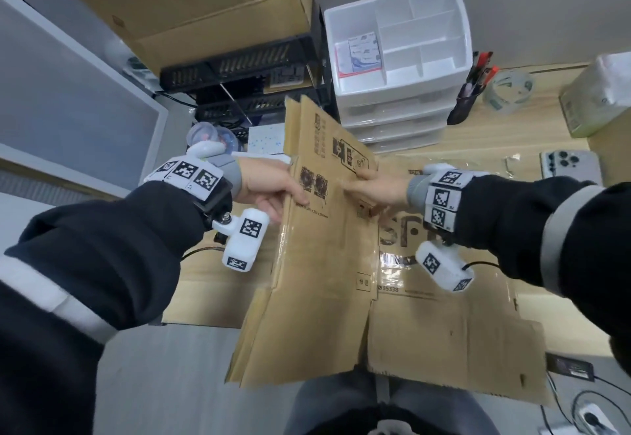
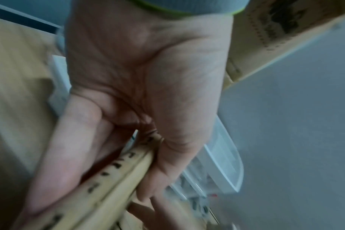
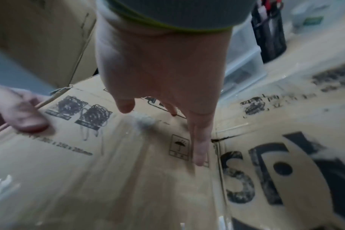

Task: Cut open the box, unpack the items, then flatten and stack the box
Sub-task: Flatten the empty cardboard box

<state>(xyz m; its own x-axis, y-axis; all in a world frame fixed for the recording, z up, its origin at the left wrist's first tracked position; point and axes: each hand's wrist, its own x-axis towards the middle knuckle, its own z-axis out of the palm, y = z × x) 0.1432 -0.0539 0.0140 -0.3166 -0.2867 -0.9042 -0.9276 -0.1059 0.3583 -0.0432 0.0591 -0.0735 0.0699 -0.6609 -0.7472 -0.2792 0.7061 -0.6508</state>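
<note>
The brown cardboard box (image 1: 324, 264) is opened out flat over the wooden desk edge, with black print and clear tape on it. Its left panel is tilted up from the printed right panel (image 1: 444, 325). My left hand (image 1: 293, 195) pinches the left edge of the raised panel, thumb on top and fingers underneath; the left wrist view shows the cardboard edge (image 2: 112, 179) between thumb and fingers (image 2: 55, 163). My right hand (image 1: 368, 187) rests on the panel near the fold, and the right wrist view shows a straight finger (image 3: 200, 147) touching the cardboard (image 3: 128, 179). No unpacked items can be made out.
A white drawer unit (image 1: 399, 52) stands behind the box, with a black pen holder (image 1: 467, 96), a tape roll (image 1: 508, 88) and a phone (image 1: 566, 165) on the desk (image 1: 495, 134) to the right. A large carton (image 1: 205, 8) sits on black racks (image 1: 239, 66) at the back left.
</note>
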